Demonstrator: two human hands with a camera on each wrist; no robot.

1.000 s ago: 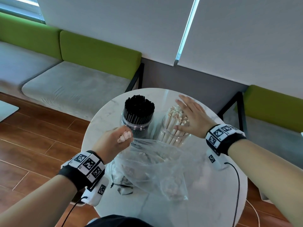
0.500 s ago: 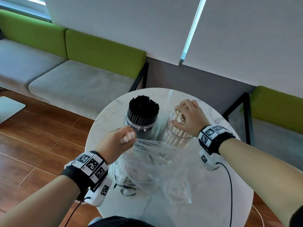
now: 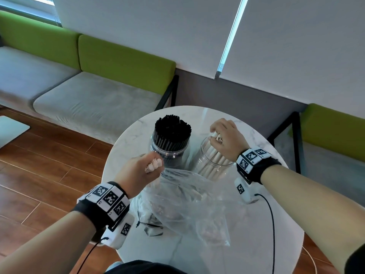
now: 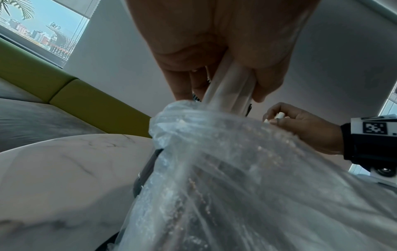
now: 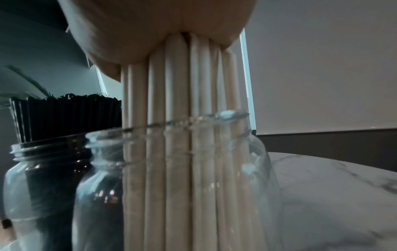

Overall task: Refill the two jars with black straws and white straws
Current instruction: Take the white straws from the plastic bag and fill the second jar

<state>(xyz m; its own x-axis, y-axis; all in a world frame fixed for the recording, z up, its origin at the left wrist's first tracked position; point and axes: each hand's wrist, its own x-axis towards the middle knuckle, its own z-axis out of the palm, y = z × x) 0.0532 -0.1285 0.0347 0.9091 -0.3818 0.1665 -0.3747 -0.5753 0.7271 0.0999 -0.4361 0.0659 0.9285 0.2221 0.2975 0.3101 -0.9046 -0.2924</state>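
Two clear jars stand side by side on the round marble table (image 3: 276, 244). The left jar (image 3: 168, 155) is packed with black straws (image 3: 172, 128). The right jar (image 3: 212, 166) holds white straws (image 3: 214, 158), also seen close up as white straws (image 5: 178, 152) in the right wrist view. My right hand (image 3: 225, 135) curls over their tops and grips the bundle, leaning it rightward in the jar. My left hand (image 3: 142, 171) grips a bunch of white straws (image 3: 154, 165) rising out of a clear plastic bag (image 3: 187, 204); the same bunch of straws (image 4: 227, 90) shows in the left wrist view.
The crumpled bag (image 4: 247, 178) covers the table's middle, with a dark tie (image 3: 150, 226) beside it. A grey bench with green backrests (image 3: 126, 58) runs along the wall behind. A black frame (image 3: 296, 139) stands right of the table. Wood floor lies at left.
My right hand went from lying flat over the white straws to curling round their tops. My left hand stays in place with its bunch of straws.
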